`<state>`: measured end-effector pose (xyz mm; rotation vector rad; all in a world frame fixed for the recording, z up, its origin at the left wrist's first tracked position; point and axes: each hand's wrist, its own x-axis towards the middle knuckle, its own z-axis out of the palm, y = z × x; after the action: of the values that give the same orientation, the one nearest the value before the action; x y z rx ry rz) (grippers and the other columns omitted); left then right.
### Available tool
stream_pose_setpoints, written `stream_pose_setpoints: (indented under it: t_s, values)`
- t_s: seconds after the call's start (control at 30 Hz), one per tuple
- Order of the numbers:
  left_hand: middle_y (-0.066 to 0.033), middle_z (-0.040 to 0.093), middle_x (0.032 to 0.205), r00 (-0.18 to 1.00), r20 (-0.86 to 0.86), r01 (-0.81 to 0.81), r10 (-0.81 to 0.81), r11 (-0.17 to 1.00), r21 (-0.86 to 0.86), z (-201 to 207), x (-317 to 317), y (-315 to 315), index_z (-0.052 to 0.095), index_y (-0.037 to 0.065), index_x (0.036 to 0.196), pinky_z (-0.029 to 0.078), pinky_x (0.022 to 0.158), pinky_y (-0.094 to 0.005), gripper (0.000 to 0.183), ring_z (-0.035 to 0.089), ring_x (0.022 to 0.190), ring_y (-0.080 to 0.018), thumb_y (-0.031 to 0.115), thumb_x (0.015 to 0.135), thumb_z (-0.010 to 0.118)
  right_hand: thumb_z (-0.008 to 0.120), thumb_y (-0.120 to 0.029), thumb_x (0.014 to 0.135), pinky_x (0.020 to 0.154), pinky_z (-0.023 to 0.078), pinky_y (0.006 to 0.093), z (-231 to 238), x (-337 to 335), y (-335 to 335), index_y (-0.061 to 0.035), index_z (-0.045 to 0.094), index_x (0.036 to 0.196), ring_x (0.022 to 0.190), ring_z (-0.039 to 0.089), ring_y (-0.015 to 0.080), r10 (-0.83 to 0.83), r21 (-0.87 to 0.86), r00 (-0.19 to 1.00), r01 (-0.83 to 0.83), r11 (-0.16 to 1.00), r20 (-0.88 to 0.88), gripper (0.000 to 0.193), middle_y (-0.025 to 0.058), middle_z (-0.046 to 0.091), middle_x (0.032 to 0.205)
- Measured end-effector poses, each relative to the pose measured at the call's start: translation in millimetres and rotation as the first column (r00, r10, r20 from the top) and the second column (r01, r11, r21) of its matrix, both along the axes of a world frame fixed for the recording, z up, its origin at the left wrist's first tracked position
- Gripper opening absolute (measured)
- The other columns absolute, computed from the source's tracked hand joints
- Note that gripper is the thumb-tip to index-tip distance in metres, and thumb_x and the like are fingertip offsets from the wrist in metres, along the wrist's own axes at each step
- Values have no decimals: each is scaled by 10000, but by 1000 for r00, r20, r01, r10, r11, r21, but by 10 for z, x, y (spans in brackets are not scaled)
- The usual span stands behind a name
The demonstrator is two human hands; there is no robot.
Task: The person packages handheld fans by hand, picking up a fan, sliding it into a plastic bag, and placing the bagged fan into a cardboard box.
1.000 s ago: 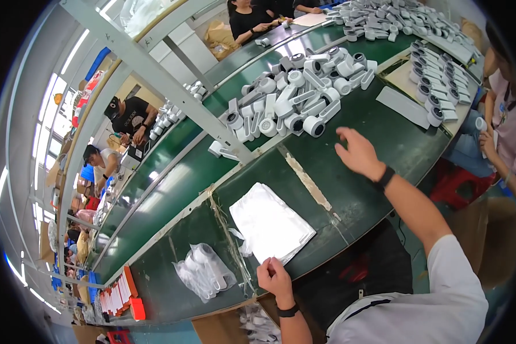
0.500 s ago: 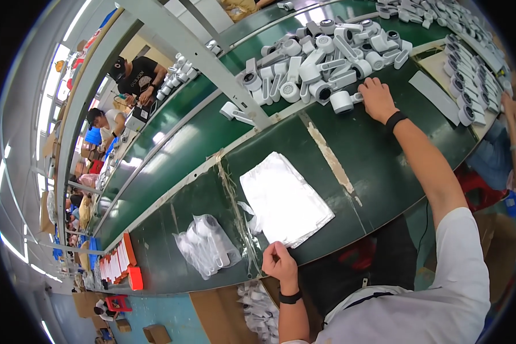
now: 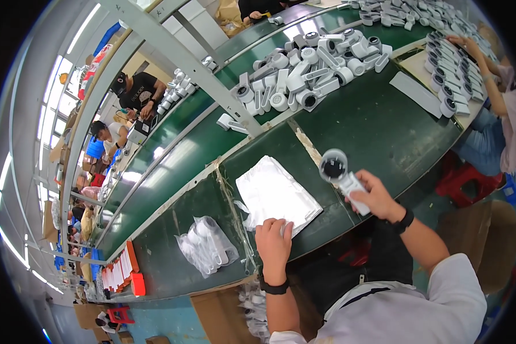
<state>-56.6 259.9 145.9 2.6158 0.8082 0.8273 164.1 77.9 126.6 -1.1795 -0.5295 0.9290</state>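
White sheets (image 3: 278, 194) lie stacked at the left hand (image 3: 274, 242), its fingers bent over the near edge; I cannot tell whether they pinch. Dragging could shift several together. Right hand (image 3: 374, 196): wrapped around the handle of the gadget (image 3: 347, 182), right of the stack; slack grip could drop it. Far left of both hands, I see a co-worker (image 3: 139, 97); nearer, a clear bag (image 3: 207, 247); beyond, green table (image 3: 367, 123) and gadget pile (image 3: 298, 74).

Stack (image 3: 278, 192) on table (image 3: 378, 129) — device pile (image 3: 314, 73) behind
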Motion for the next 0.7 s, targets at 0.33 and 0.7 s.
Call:
stream_pose_setpoints:
  t_s: [0.33,0.7]
  values:
    - [-135,633,845,998,-59,4,-3,1000,26,-60,14,114,662,28,852,445,691,-431,86,559,768,-354,106,818,675,679,-68,819,590,482,258,-284,-282,-42,-2,513,1085,656,593,86,-11,-46,982,20,999,187,321,42,618,843]
    - [-130,656,827,983,107,-139,148,986,-92,-112,73,91,648,14,1052,478,696,-384,207,602,756,-307,102,866,658,678,-69,821,593,485,258,-341,-327,-43,-2,509,1098,659,594,87,-56,-35,981,64,997,188,331,40,618,848]
